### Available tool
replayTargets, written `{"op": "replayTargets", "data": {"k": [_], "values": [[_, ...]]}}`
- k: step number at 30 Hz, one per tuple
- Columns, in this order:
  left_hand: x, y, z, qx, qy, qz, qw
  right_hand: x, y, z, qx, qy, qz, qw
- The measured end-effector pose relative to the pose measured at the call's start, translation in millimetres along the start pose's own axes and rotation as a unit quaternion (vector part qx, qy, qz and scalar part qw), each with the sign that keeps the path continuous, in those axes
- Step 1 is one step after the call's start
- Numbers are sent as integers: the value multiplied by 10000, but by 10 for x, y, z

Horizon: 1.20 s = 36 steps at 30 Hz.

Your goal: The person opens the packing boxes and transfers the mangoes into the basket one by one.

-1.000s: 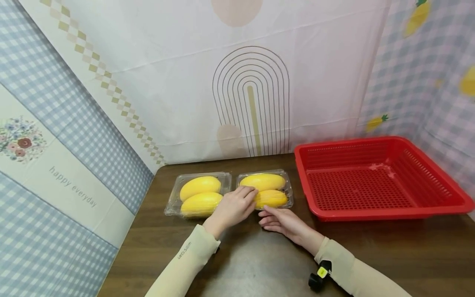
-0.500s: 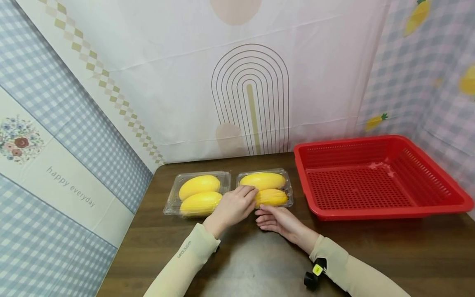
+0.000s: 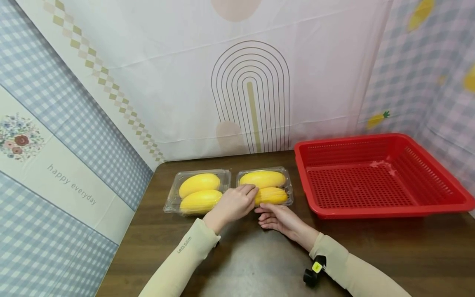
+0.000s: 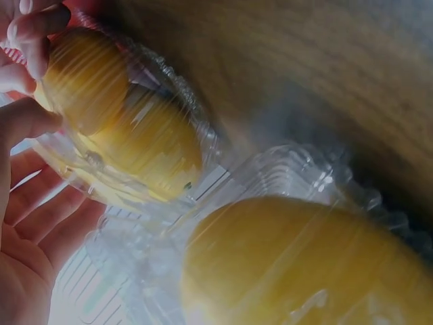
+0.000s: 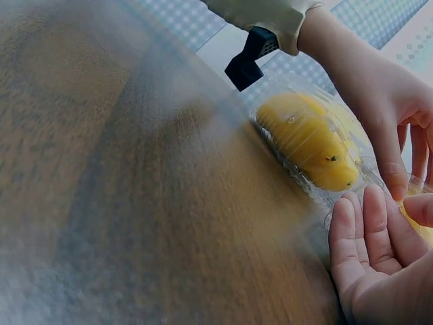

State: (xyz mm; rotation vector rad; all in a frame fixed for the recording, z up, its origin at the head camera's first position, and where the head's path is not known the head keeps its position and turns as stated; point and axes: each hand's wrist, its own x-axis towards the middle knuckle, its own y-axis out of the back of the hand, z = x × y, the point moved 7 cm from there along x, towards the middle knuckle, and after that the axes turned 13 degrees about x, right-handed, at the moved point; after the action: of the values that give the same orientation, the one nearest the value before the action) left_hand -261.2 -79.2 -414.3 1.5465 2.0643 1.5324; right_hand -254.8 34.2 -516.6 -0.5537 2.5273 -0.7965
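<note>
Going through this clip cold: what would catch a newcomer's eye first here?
Probably the big red basket at the right of the brown table, and the yellow fruit in two clear plastic boxes side by side at the table's far edge. Both hands meet at the right-hand box: the left hand rests on its lid, and the right hand touches its near edge with straight fingers. The left-hand box lies untouched.

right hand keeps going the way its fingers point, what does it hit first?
Most likely the right clamshell box of yellow fruit: the right hand points at its near edge, fingertips at or almost touching it. Contact itself is unclear.
</note>
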Motion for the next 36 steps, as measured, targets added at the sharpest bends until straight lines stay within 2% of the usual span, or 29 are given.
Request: {"op": "replayTargets", "data": {"k": [8,16,36], "values": [[29,27,-2,89,-187,-71,9998,3,6,9,47,-13,-9,10000],[43,27,-9,27,-205,-205,9996,-6,-1,2,47,37,-82,9999],[49,28,-1,62,-252,-45,9997,-2,1,8,-29,38,-20,10000]]}}
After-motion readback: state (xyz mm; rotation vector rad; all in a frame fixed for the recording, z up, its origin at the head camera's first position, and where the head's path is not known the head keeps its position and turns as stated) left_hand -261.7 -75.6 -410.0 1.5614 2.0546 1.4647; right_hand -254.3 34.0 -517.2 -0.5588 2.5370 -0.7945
